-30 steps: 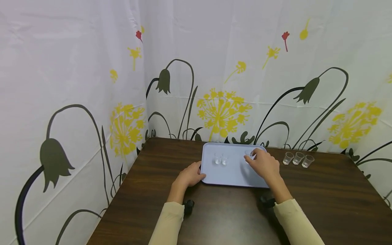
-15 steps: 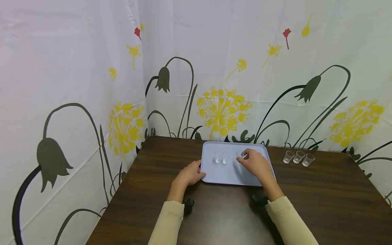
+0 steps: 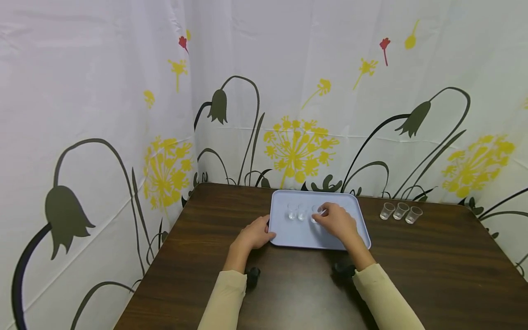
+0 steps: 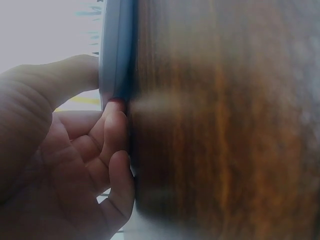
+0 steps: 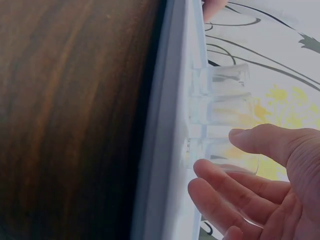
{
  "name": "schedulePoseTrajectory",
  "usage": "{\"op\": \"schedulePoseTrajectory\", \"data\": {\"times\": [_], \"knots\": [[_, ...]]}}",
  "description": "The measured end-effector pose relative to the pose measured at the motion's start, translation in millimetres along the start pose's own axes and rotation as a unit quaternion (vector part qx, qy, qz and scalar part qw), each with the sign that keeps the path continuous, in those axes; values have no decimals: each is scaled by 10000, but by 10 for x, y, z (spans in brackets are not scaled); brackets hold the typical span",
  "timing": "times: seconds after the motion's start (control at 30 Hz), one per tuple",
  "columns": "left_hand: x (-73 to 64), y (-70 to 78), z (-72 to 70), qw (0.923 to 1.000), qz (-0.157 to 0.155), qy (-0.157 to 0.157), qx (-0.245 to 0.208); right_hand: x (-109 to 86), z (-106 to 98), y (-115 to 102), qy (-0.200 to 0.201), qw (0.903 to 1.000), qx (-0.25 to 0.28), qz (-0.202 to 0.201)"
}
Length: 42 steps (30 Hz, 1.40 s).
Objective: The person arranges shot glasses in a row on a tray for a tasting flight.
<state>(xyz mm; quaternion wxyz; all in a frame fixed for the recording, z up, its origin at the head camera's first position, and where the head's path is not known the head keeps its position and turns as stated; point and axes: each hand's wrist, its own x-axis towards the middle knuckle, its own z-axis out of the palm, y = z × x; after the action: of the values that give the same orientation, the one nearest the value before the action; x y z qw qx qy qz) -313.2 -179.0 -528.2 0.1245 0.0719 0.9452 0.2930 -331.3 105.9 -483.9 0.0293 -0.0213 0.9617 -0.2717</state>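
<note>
A pale blue tray (image 3: 288, 236) lies on the brown table. My left hand (image 3: 254, 232) grips its left end, the thumb over the rim and fingertips low against the edge in the left wrist view. Thumb and fingers of my right hand (image 3: 336, 221) pinch a small clear shot glass (image 5: 200, 150), upright at the tray's surface. To its left two more shot glasses stand on the tray close together, a left one (image 3: 292, 212) and a right one (image 3: 302, 212).
Three more clear shot glasses (image 3: 401, 211) stand in a row on the table, right of the tray. Behind the table hangs a white curtain (image 3: 350, 59) printed with flowers, and it also closes in the left side.
My right hand has moved left across the tray with the shot glass, bringing it near the other two. My left hand has kept its hold on the tray's end.
</note>
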Motion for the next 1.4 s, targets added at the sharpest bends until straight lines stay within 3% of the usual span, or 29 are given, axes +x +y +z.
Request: {"op": "schedulePoseTrajectory", "data": {"times": [0.17, 0.47, 0.63, 0.73, 0.97, 1.13, 1.23, 1.4], "knots": [[80, -105, 64, 9999, 83, 0, 57, 7, 46, -1, 23, 10000, 66, -18], [-214, 224, -176, 9999, -55, -68, -132, 21, 89, -20, 130, 9998, 122, 5], [-245, 261, -178, 10000, -18, -23, -37, 22, 91, -38, 93, 9999, 108, 15], [-196, 224, -168, 9999, 17, -57, -97, 21, 83, -49, 67, 9999, 107, -22], [226, -226, 100, 9998, 167, -39, 97, 32, 28, -24, 22, 9998, 121, -179], [405, -381, 236, 9996, 256, 84, 110, 43, -75, 107, 144, 9995, 135, -266], [413, -381, 258, 9997, 210, 60, 94, 31, -152, 202, 168, 9994, 129, -258], [286, -294, 204, 9998, 174, 74, 92, -26, -287, 357, 146, 9999, 75, -50]]}}
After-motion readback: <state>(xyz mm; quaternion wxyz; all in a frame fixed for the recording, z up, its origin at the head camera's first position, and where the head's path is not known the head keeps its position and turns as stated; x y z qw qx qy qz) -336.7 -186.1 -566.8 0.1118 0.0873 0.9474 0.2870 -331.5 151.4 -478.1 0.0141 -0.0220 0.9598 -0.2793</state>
